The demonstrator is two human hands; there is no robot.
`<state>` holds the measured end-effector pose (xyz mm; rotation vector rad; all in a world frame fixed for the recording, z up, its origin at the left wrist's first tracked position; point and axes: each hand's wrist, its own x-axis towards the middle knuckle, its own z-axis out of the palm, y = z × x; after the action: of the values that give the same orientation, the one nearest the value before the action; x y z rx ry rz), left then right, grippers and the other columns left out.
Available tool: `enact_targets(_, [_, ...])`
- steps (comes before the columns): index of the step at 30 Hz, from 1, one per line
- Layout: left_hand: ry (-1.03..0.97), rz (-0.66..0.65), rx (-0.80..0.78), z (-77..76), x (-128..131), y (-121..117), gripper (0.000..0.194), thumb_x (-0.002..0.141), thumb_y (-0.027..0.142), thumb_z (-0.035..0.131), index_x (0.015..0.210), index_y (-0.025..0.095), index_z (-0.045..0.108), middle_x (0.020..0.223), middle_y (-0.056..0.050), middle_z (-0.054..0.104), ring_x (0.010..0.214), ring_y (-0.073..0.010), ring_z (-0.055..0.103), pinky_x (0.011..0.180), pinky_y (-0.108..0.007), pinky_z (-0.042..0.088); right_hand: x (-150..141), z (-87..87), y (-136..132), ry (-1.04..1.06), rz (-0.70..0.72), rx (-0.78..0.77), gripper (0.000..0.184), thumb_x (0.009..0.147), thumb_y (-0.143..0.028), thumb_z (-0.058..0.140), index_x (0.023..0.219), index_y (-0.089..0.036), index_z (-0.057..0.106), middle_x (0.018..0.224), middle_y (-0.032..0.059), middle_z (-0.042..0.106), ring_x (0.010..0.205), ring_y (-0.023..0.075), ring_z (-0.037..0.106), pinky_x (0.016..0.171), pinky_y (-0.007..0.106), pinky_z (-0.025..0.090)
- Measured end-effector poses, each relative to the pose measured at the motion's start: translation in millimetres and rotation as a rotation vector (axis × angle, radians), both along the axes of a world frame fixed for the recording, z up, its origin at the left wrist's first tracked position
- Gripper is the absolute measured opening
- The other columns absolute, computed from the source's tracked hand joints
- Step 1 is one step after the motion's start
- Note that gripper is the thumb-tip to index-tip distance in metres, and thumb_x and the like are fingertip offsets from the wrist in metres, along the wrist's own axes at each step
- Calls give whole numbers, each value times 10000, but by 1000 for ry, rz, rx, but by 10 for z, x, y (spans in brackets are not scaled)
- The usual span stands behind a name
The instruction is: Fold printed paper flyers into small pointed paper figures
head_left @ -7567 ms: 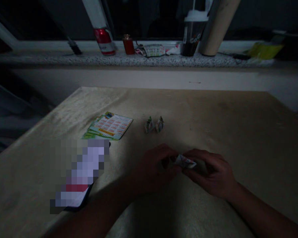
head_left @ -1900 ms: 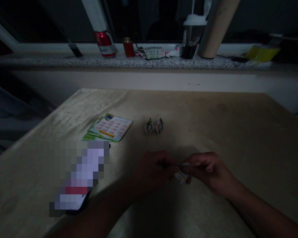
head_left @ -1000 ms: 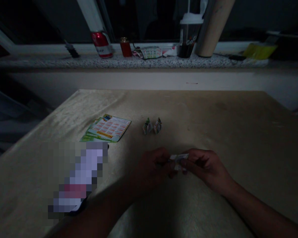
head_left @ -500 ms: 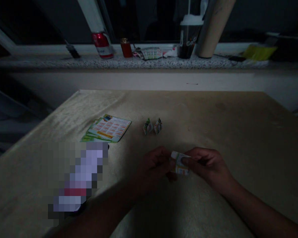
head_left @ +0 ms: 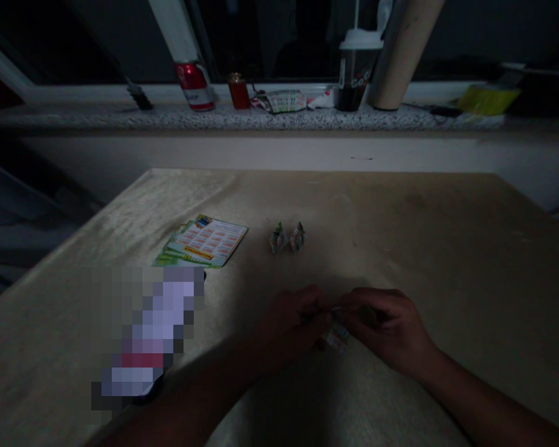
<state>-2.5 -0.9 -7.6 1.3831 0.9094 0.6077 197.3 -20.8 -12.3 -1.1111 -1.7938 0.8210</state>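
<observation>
Between my two hands is a small folded piece of printed paper [head_left: 336, 339], its printed face tilted down toward me. My left hand [head_left: 295, 320] pinches its left side, and my right hand [head_left: 386, 323] pinches the top right edge with thumb and fingers. The fingers hide most of the paper. Beyond my hands, two small folded paper pieces [head_left: 287, 238] stand side by side on the table. Left of them lies a fanned stack of printed sheets [head_left: 212, 242] with green edges.
A phone-like object [head_left: 156, 335], blurred out, lies on the table [head_left: 423, 236] by my left forearm. Along the stone windowsill [head_left: 121, 119] stand a red can [head_left: 193, 85], an orange jar [head_left: 238, 92], crumpled paper [head_left: 284, 101], a lidded cup [head_left: 353, 71] and a cardboard tube [head_left: 403, 59].
The paper has tipped from facing up to slanting downward between my fingers. Both hands have shifted slightly toward me, and my fingertips have come closer together.
</observation>
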Motion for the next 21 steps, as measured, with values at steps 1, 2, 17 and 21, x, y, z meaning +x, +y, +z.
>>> enact_targets(1, [13, -11, 3, 4, -3, 2, 126, 848, 268, 617, 793, 154, 622, 649, 18, 613, 540, -103, 609, 513, -194, 495, 1, -2, -6, -10, 7, 10, 71, 870, -190, 707, 824, -164, 755, 666, 38, 742, 557, 142, 673, 524, 233, 509])
enact_targets(2, [20, -22, 4, 7, -5, 5, 109, 841, 244, 607, 776, 157, 614, 632, 23, 605, 522, -96, 598, 498, -183, 477, 1, 0, -12, -19, 27, 19, 77, 875, -181, 693, 834, -162, 755, 667, 38, 738, 548, 137, 662, 516, 232, 500])
enact_targets(17, [22, -8, -13, -18, -10, 33, 124, 821, 252, 584, 744, 156, 596, 580, 37, 566, 444, -74, 527, 432, -164, 421, -22, 7, -26, -6, 35, -43, 132, 914, -186, 660, 897, -186, 791, 718, 40, 774, 580, 140, 700, 504, 215, 500])
enact_targets(21, [-15, 18, -19, -5, -10, 33, 169, 844, 301, 616, 757, 158, 593, 600, 29, 588, 466, -79, 547, 440, -162, 423, -20, 31, -20, 37, 23, -103, 134, 908, -216, 674, 961, -187, 793, 736, 41, 783, 606, 150, 714, 541, 228, 539])
